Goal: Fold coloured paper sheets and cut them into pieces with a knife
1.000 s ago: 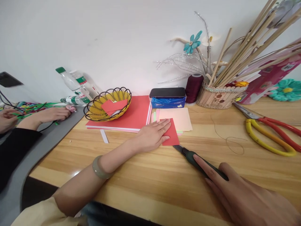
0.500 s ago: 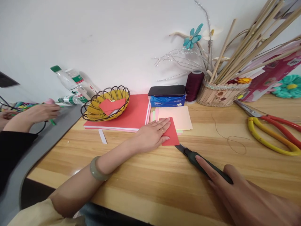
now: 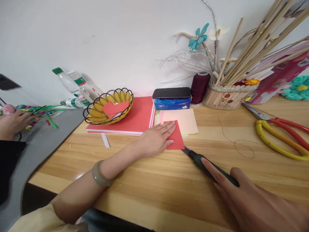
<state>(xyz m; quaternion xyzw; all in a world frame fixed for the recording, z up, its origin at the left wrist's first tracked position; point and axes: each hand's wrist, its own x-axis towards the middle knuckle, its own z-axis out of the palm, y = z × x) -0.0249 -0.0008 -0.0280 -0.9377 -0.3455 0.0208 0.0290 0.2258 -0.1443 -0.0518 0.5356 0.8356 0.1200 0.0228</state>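
Flat on a small red piece of paper [image 3: 178, 137] lies my left hand [image 3: 158, 138], fingers stretched out and pressing it down. Pale peach sheets [image 3: 189, 119] and pink and green strips lie partly beneath the red paper. My right hand [image 3: 238, 190] is closed round the dark green handle of a utility knife [image 3: 205, 164], its index finger laid along the top. The blade's tip is at the lower right corner of the red paper; whether it goes under the edge is hard to tell.
A yellow basket [image 3: 96, 112] with red paper pieces sits on large red sheets [image 3: 145, 112]. Behind stand a blue tissue pack [image 3: 169, 103] with a phone [image 3: 171, 92] on top, and maroon thread [image 3: 200, 87]. Scissors [image 3: 277, 135] lie right. Another person's hand [image 3: 14, 122] is far left.
The knife blade has shifted slightly right at the paper's corner. My left hand stays on the red paper. The other person's hand has moved left, away from the colourful pile.
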